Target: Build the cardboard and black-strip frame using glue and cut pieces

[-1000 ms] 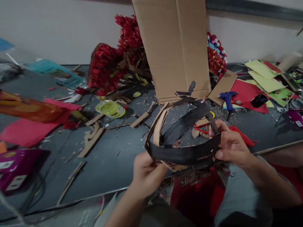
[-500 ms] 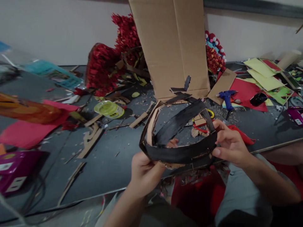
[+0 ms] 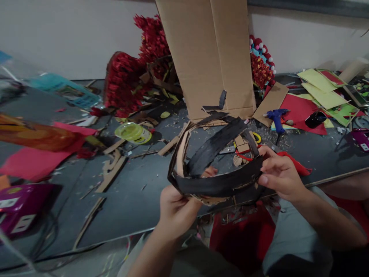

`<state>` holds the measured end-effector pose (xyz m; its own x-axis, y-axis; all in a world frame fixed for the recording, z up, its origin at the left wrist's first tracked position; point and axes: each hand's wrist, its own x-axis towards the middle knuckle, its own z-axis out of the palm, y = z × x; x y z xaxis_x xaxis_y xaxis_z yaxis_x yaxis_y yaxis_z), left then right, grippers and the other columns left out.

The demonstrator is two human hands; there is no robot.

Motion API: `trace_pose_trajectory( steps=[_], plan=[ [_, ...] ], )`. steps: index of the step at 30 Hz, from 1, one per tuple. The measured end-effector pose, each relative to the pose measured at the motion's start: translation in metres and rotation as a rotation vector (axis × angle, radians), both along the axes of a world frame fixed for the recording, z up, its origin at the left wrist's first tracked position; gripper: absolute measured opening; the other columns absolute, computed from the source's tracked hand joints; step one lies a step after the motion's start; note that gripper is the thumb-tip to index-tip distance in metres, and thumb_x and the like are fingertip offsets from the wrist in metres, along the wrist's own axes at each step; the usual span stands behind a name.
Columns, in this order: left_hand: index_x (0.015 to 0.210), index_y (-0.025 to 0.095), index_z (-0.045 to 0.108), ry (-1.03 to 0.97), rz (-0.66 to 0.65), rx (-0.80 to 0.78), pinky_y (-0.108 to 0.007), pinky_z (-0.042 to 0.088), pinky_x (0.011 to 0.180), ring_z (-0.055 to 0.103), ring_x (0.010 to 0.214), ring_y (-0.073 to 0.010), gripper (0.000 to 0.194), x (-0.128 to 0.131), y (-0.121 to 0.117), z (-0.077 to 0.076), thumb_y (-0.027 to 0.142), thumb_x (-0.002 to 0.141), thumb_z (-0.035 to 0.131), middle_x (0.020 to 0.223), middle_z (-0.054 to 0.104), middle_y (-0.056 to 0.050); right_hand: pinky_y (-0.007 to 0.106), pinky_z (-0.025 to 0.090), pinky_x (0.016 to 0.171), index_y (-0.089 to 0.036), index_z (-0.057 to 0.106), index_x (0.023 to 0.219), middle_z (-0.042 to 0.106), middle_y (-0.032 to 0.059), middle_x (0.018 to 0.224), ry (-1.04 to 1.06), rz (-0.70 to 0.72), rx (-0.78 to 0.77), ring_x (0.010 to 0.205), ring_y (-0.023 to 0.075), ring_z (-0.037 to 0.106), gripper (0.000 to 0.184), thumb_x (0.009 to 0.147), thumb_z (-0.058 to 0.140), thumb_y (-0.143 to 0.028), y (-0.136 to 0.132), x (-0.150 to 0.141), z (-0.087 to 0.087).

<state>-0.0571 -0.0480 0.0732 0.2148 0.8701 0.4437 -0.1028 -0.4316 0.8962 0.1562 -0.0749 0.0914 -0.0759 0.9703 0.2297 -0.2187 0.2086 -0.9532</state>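
Observation:
I hold a ring-shaped frame of black-painted cardboard strips (image 3: 219,182) over the near edge of the dark table (image 3: 135,196). My left hand (image 3: 175,209) grips the frame's near left part, fingers curled round the strip, one fingertip showing inside the ring. My right hand (image 3: 278,173) pinches the frame's right side between thumb and fingers. A black strip crosses the ring diagonally, and bare brown cardboard shows on the left inner wall.
A tall cardboard sheet (image 3: 207,57) stands behind the frame, with red fringed craft pieces (image 3: 127,82) beside it. A blue glue gun (image 3: 276,117), yellow and red paper sheets (image 3: 319,92), a yellow-green tape roll (image 3: 133,132), cardboard scraps (image 3: 111,169) and pink paper (image 3: 31,159) litter the table.
Both hands have shifted the frame slightly left and up, with their grips unchanged.

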Motion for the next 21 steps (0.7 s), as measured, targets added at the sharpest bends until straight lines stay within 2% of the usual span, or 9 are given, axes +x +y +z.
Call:
trace_pose_trajectory(
  steps=[2,5,10,13,16,21],
  plan=[
    [0.071,0.025,0.076,0.023,0.013,0.054,-0.025,0.055,0.065,0.066,0.068,-0.0167,0.008,0.002,0.002,0.003,0.027,0.075,0.069,0.061,0.069,-0.003,0.029,0.047,0.08,-0.032,0.073,0.076,0.056,0.0001,0.086,0.023,0.021,0.001,0.085,0.0109,0.055,0.007,0.071,0.077,-0.03,0.0,0.0,0.002],
    [0.063,0.022,0.072,0.024,0.007,0.085,-0.025,0.054,0.068,0.062,0.063,-0.0146,0.017,0.004,0.004,0.005,0.036,0.073,0.072,0.052,0.062,-0.001,0.029,0.046,0.082,-0.033,0.072,0.075,0.054,-0.0004,0.088,0.006,0.017,0.022,0.086,0.0108,0.053,0.006,0.071,0.077,-0.032,0.001,0.0,0.002],
    [0.066,0.023,0.073,0.003,-0.029,0.054,-0.025,0.054,0.071,0.061,0.065,-0.0144,0.015,0.003,0.003,0.002,0.035,0.074,0.071,0.055,0.064,-0.001,0.035,0.045,0.087,-0.032,0.072,0.071,0.052,0.0003,0.087,-0.039,-0.038,0.019,0.089,0.0136,0.053,0.009,0.069,0.077,-0.039,0.0,-0.001,-0.001],
    [0.066,0.022,0.074,-0.011,-0.022,-0.042,-0.024,0.054,0.06,0.063,0.062,-0.0156,0.014,0.003,0.0,-0.001,0.034,0.073,0.072,0.062,0.069,-0.004,0.036,0.045,0.088,-0.033,0.073,0.071,0.052,-0.0002,0.084,-0.012,-0.074,-0.006,0.085,0.0132,0.052,0.01,0.067,0.079,-0.039,0.0,-0.003,-0.002],
    [0.062,0.018,0.073,-0.044,-0.032,-0.155,-0.022,0.05,0.044,0.059,0.047,-0.0141,0.021,0.002,-0.003,-0.007,0.038,0.07,0.074,0.056,0.067,-0.005,0.035,0.047,0.083,-0.032,0.074,0.069,0.051,-0.0001,0.08,0.008,-0.107,-0.071,0.079,0.0129,0.05,0.011,0.065,0.079,-0.041,0.0,-0.004,-0.002],
    [0.061,0.016,0.071,-0.04,-0.005,-0.16,-0.02,0.05,0.041,0.059,0.041,-0.0132,0.02,-0.001,-0.005,-0.017,0.032,0.073,0.072,0.05,0.066,-0.004,0.029,0.048,0.07,-0.032,0.074,0.064,0.049,-0.0009,0.073,0.081,-0.113,-0.175,0.073,0.0114,0.047,0.014,0.058,0.083,-0.04,0.001,-0.005,-0.002]
  ],
)
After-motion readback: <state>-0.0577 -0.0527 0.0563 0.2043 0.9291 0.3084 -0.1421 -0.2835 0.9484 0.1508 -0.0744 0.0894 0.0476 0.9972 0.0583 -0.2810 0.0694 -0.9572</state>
